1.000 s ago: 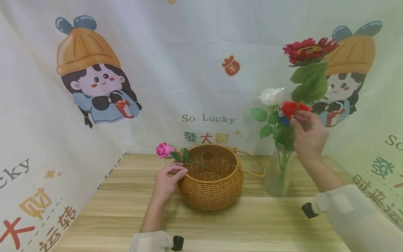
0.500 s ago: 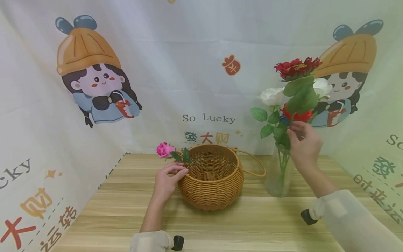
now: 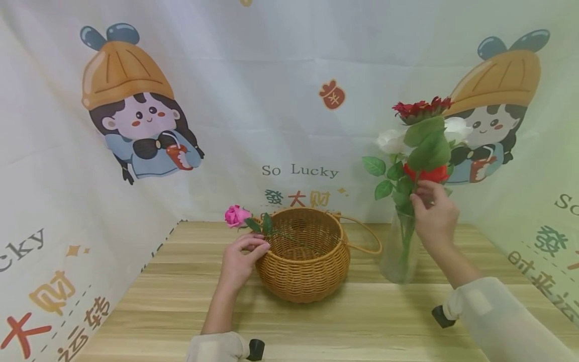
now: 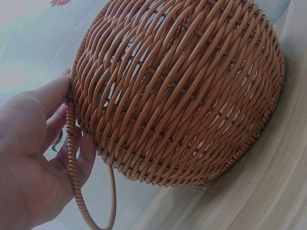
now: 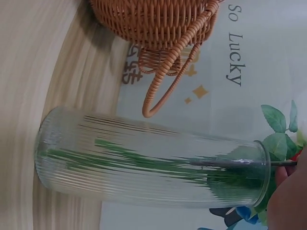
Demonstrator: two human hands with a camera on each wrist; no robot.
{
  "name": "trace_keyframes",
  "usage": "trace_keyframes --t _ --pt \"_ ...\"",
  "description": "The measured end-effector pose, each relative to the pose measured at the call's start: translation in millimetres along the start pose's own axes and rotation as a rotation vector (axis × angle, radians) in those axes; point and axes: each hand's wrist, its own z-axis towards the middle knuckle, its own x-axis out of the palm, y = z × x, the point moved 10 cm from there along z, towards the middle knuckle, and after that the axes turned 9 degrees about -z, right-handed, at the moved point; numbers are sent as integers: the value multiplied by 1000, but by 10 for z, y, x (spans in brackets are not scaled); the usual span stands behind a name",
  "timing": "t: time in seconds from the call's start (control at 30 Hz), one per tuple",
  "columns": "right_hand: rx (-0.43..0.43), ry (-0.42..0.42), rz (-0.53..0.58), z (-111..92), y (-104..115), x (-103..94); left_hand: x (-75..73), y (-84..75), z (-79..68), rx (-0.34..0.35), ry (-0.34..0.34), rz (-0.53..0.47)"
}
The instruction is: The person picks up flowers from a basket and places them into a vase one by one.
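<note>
My left hand (image 3: 237, 262) grips the left rim of a round wicker basket (image 3: 303, 281), with the thumb outside in the left wrist view. A pink rose (image 3: 236, 216) leans over that rim, its stem inside the basket. My right hand (image 3: 438, 217) pinches the stem of a dark red daisy-like flower (image 3: 421, 110) just above the mouth of a ribbed clear glass vase (image 3: 397, 259). In the right wrist view the lower end of a dark stem (image 5: 216, 163) reaches inside the glass vase. White roses (image 3: 391, 142) and a red rose (image 3: 438, 174) also stand there.
The basket's looped handle (image 3: 368, 234) sticks out right, close to the vase. Both stand on a wood-grain table (image 3: 353, 322). A printed white cloth (image 3: 271, 100) hangs behind and at both sides. Something blue (image 5: 245, 213) shows by the vase mouth.
My right hand has moved down and slightly left with the dark red flower, lowering its stem into the vase. My left hand, the basket and the pink rose have stayed in place.
</note>
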Motion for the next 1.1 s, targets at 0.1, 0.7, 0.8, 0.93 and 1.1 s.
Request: trace_keyframes --t 0.1,0.7,0.8,0.93,1.1 --pt "-25 7 -14 -37 -5 20 -1 2 -4 2 -4 -7" --pt "-181 -31 11 -182 37 55 -6 18 -5 -9 -1 2" --pt "-191 -43 13 -193 45 58 -7 21 -4 -10 -2 4" --pt "-197 -65 14 -195 53 57 -4 10 -3 -2 -1 5" --pt "-186 -90 -4 -177 62 57 -3 -11 -7 5 -3 5"
